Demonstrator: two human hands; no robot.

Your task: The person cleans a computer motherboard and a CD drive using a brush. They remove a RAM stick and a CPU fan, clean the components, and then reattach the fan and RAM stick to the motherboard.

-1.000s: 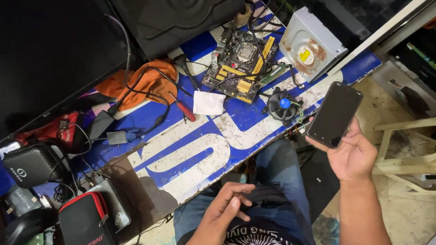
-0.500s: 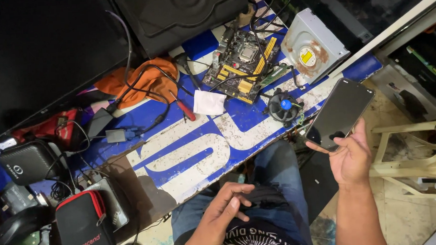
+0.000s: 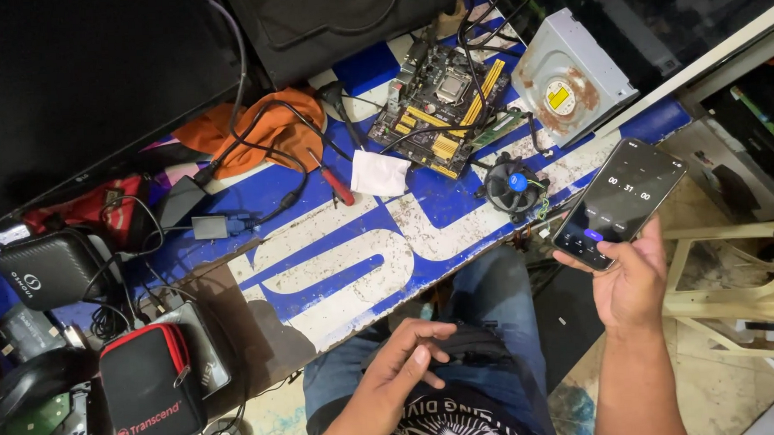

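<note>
My right hand [image 3: 631, 282] holds a black smartphone [image 3: 619, 202] with a lit dark screen, off the right end of the bench; my thumb rests near its lower part. My left hand [image 3: 400, 367] hovers over my lap with fingers loosely curled and holds nothing. On the blue and white bench top [image 3: 337, 263] lie a computer motherboard [image 3: 445, 104], a round cooler fan [image 3: 514, 187] and a metal optical drive [image 3: 569, 79].
A red-handled screwdriver [image 3: 335, 181], white cloth [image 3: 379, 173], orange cloth [image 3: 261, 132] and black cables lie mid-bench. Black pouches [image 3: 151, 389] and a small case [image 3: 48, 267] crowd the left end. A dark monitor [image 3: 77, 83] stands behind. A wooden stool [image 3: 729, 289] sits right.
My right hand has tilted the phone so its lit screen now faces me. My left hand has stayed over my lap. The view has shifted slightly.
</note>
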